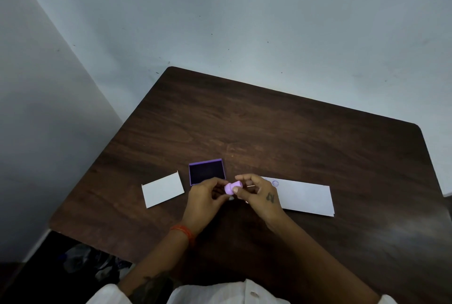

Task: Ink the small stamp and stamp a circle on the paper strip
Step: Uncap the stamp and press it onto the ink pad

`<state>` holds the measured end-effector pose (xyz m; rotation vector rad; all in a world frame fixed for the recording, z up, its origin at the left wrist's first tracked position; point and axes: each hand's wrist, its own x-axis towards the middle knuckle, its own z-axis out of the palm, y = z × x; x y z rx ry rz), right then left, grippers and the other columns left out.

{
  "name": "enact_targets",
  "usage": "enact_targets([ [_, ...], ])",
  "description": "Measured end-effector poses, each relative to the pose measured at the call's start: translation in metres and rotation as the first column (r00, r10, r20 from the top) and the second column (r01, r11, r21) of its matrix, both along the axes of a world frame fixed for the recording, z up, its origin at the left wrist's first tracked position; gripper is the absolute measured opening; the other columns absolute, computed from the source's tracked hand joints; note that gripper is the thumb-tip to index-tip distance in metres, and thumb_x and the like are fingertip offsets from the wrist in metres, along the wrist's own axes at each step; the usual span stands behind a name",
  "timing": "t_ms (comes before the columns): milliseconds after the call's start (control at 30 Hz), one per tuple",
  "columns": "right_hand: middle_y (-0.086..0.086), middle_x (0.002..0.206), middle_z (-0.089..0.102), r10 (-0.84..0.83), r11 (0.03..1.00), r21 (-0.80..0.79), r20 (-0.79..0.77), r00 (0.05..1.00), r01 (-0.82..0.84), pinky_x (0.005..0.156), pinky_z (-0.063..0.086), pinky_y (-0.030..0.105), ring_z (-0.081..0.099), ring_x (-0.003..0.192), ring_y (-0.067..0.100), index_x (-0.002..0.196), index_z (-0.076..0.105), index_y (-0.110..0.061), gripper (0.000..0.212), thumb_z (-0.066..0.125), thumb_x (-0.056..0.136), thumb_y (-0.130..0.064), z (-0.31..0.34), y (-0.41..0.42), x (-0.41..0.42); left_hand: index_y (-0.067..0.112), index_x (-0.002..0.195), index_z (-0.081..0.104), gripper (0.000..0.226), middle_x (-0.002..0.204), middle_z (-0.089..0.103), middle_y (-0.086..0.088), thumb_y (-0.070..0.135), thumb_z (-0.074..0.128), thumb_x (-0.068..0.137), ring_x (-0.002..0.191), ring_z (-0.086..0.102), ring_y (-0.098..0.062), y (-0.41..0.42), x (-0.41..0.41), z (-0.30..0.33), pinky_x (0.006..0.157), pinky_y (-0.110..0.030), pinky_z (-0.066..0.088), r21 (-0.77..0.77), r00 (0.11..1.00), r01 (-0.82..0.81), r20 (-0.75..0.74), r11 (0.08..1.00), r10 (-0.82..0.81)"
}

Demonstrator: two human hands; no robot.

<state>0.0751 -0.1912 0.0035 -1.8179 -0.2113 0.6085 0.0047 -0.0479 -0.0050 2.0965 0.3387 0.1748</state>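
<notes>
A small lilac stamp (231, 187) is held above the table between both hands. My left hand (205, 197) grips its left end and my right hand (260, 195) pinches its right end. Just behind them an open purple ink pad (207, 172) with a dark inked face lies on the table. The white paper strip (305, 196) stretches to the right of my right hand. A faint purple circle print (275, 183) shows near its left end. Part of the strip's left end is hidden by my right hand.
A white card or lid (163, 189) lies left of the ink pad. All of it rests on a dark wooden table (269, 132) set against a pale wall. The table's left edge drops to a dark floor area with clutter (93, 262).
</notes>
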Motion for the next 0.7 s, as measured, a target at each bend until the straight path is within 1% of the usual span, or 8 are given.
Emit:
enact_targets([
  [100, 0.001, 0.090, 0.072, -0.035, 0.999, 0.004, -0.019, 0.999, 0.035, 0.069, 0.057, 0.021, 0.069, 0.081, 0.012, 0.089, 0.067, -0.024, 0.013, 0.072, 0.077, -0.027, 0.001, 0.002, 0.000, 0.024, 0.095, 0.067, 0.026, 0.089, 0.071, 0.009, 0.016, 0.076, 0.072, 0.082, 0.064, 0.004, -0.001, 0.001, 0.001, 0.077, -0.008, 0.050, -0.002, 1.000, 0.000, 0.007, 1.000, 0.000],
  [200, -0.004, 0.087, 0.072, -0.011, 1.000, 0.018, -0.017, 1.000, 0.011, 0.065, 0.054, 0.014, 0.068, 0.081, 0.008, 0.086, 0.068, -0.028, 0.011, 0.072, 0.077, -0.023, 0.003, 0.001, 0.002, 0.023, 0.098, 0.067, 0.028, 0.090, 0.068, 0.012, 0.016, 0.075, 0.072, 0.083, 0.062, 0.006, -0.001, 0.001, 0.001, 0.077, -0.004, 0.047, 0.014, 1.000, 0.006, -0.003, 1.000, -0.006],
  [267, -0.005, 0.089, 0.071, 0.009, 1.000, 0.023, -0.040, 0.999, -0.008, 0.065, 0.053, 0.014, 0.068, 0.082, 0.007, 0.087, 0.066, -0.031, 0.014, 0.073, 0.077, -0.024, 0.004, 0.000, 0.003, 0.023, 0.098, 0.067, 0.028, 0.092, 0.070, 0.009, 0.016, 0.075, 0.073, 0.084, 0.062, 0.005, 0.000, 0.001, 0.001, 0.076, -0.006, 0.048, 0.016, 1.000, 0.001, -0.006, 1.000, -0.001],
  [367, -0.004, 0.088, 0.070, 0.004, 0.999, 0.035, -0.104, 0.995, 0.000, 0.059, 0.053, 0.013, 0.069, 0.074, 0.005, 0.086, 0.066, -0.026, 0.012, 0.073, 0.076, -0.025, 0.004, 0.003, 0.003, 0.021, 0.099, 0.067, 0.026, 0.093, 0.071, 0.005, 0.016, 0.074, 0.074, 0.084, 0.062, 0.002, -0.002, 0.003, 0.002, 0.076, -0.010, 0.049, 0.026, 1.000, 0.010, -0.002, 1.000, -0.010],
  [433, -0.001, 0.087, 0.071, -0.003, 1.000, 0.028, -0.103, 0.995, 0.006, 0.059, 0.053, 0.013, 0.069, 0.074, 0.003, 0.087, 0.068, -0.021, 0.010, 0.072, 0.078, -0.023, 0.003, 0.002, 0.003, 0.020, 0.099, 0.067, 0.026, 0.093, 0.072, 0.002, 0.014, 0.074, 0.074, 0.084, 0.064, -0.001, -0.003, 0.003, 0.003, 0.078, -0.014, 0.051, 0.019, 1.000, 0.014, 0.006, 1.000, -0.014],
  [500, 0.004, 0.092, 0.072, -0.003, 0.998, 0.057, -0.146, 0.989, 0.011, 0.065, 0.055, 0.015, 0.070, 0.081, 0.009, 0.092, 0.069, -0.016, 0.012, 0.069, 0.081, -0.019, 0.004, 0.000, 0.005, 0.020, 0.098, 0.068, 0.026, 0.092, 0.072, 0.003, 0.015, 0.074, 0.074, 0.084, 0.065, -0.002, -0.002, 0.003, 0.003, 0.079, -0.016, 0.053, 0.015, 1.000, 0.007, 0.011, 1.000, -0.007],
  [600, 0.001, 0.085, 0.076, -0.044, 0.976, 0.185, -0.367, 0.929, 0.120, 0.064, 0.056, 0.017, 0.071, 0.080, 0.013, 0.091, 0.071, -0.015, 0.011, 0.063, 0.084, -0.010, 0.010, -0.005, 0.011, 0.024, 0.096, 0.067, 0.027, 0.090, 0.070, 0.011, 0.015, 0.076, 0.071, 0.084, 0.064, 0.002, 0.002, 0.002, 0.001, 0.078, -0.009, 0.050, 0.009, 1.000, -0.011, -0.007, 1.000, 0.011],
  [700, 0.002, 0.075, 0.077, -0.063, 0.898, 0.299, -0.638, 0.768, 0.322, 0.061, 0.058, 0.018, 0.072, 0.070, 0.011, 0.085, 0.071, -0.008, 0.018, 0.055, 0.087, 0.000, 0.016, -0.009, 0.016, 0.030, 0.094, 0.065, 0.032, 0.087, 0.065, 0.019, 0.012, 0.077, 0.070, 0.085, 0.061, 0.009, 0.003, 0.001, -0.001, 0.076, -0.001, 0.045, -0.028, 0.999, -0.025, -0.045, 0.999, 0.023],
])
